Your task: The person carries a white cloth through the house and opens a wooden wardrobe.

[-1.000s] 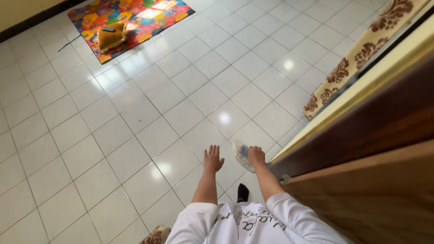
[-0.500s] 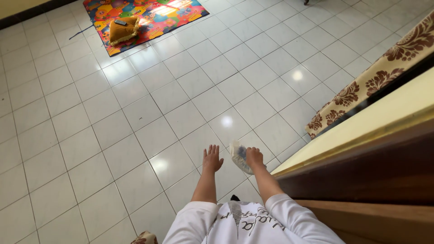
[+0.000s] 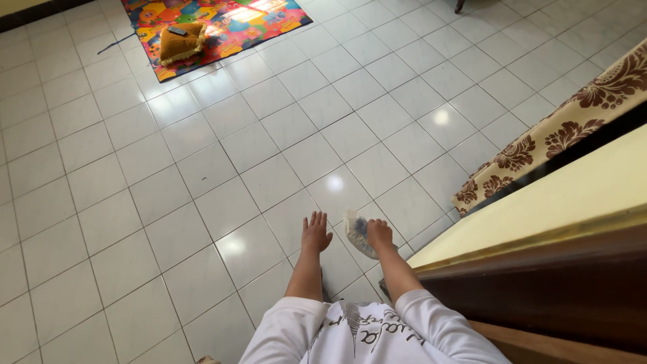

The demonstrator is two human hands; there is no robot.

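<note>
Head view, looking steeply down over a white printed shirt (image 3: 367, 330) with both forearms stretched forward above the floor. Left hand (image 3: 315, 233): fingers spread apart and pointing forward, palm down, holding nothing, in the air over the white tiled floor (image 3: 202, 175). Right hand (image 3: 379, 233): fingers closed around a crumpled pale cloth (image 3: 356, 231) with a bluish patch; the cloth bulges out on the left side of the fist, toward the left hand, and sits between the two hands without touching the left one. Cloth is off the floor, carried in the grip; what kind of cloth it is cannot be told. Just to the right of the right forearm: a yellow-topped wooden counter (image 3: 579, 195) with a dark brown edge, running up toward the right border. Beyond it, a cream fabric with brown flower pattern (image 3: 559, 135) hangs down along the same side. Far end of the floor, upper left: a bright multicoloured play mat (image 3: 269, 17), well apart from the hands, with a mustard-yellow cushion (image 3: 180, 42) lying on it and a small dark flat object on top of the cushion. Ceiling lights show as bright spots on the tiles.
</note>
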